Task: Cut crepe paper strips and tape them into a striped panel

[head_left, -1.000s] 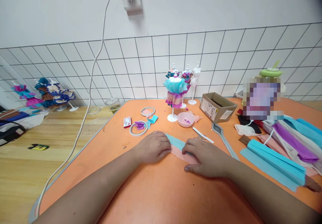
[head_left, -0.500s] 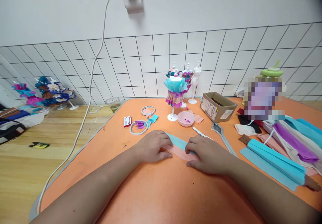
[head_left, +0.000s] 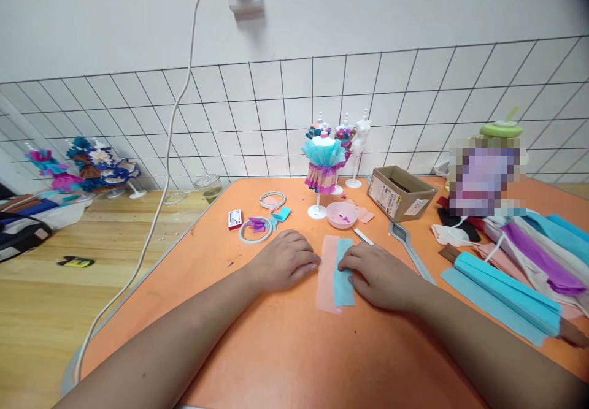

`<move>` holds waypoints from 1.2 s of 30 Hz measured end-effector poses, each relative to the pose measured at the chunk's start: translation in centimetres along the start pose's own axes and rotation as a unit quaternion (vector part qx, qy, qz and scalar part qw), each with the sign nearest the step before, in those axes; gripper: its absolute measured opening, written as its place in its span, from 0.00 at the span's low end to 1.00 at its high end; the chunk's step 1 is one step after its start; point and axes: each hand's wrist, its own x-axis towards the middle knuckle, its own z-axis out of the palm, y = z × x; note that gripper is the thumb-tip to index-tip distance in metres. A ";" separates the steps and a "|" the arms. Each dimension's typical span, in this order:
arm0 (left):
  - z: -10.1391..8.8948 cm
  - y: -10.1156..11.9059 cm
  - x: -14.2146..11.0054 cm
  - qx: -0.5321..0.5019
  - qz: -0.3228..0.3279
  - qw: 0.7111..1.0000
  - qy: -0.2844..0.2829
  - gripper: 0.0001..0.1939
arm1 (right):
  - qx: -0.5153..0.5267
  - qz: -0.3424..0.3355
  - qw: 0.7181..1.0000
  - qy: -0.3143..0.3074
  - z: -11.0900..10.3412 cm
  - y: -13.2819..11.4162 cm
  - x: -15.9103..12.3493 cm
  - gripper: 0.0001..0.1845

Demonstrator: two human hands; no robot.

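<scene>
A pink crepe paper strip [head_left: 327, 274] and a light-blue crepe paper strip [head_left: 343, 289] lie side by side, partly overlapping, on the orange table, their long sides running away from me. My right hand [head_left: 381, 274] has curled fingers gripping the blue strip at its right edge. My left hand [head_left: 285, 262] rests low at the pink strip's left edge, its fingers stretched out and holding nothing. Beyond the strips stands a small mannequin [head_left: 323, 164] dressed in a blue ruffle top and a pink-purple skirt.
A pink bowl [head_left: 341, 216] with purple scraps sits near the mannequin's base. Tape rolls [head_left: 256, 231] and a small red-white box [head_left: 234, 219] are at left. Right of centre stands a cardboard box [head_left: 400, 193]; folded blue crepe paper [head_left: 506, 292] lies far right. A white cable [head_left: 168, 151] hangs at left.
The paper strips have turned from lying slantwise between both hands to pointing away from me. My left hand has let go of them; my right hand stays on the blue one.
</scene>
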 end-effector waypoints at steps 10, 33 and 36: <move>0.3 0.4 0.1 -0.061 0.110 0.990 -0.059 0.13 | 0.029 0.027 0.999 -0.013 -0.3 0.0 0.2 0.12; 0.0 -0.3 0.0 -0.045 -0.020 0.999 -0.012 0.12 | 0.018 0.029 0.999 -0.009 -1.0 -0.9 0.3 0.12; -0.6 -0.8 0.0 0.058 -0.136 0.987 0.057 0.13 | 0.006 0.065 0.998 0.019 -1.5 -0.8 0.4 0.13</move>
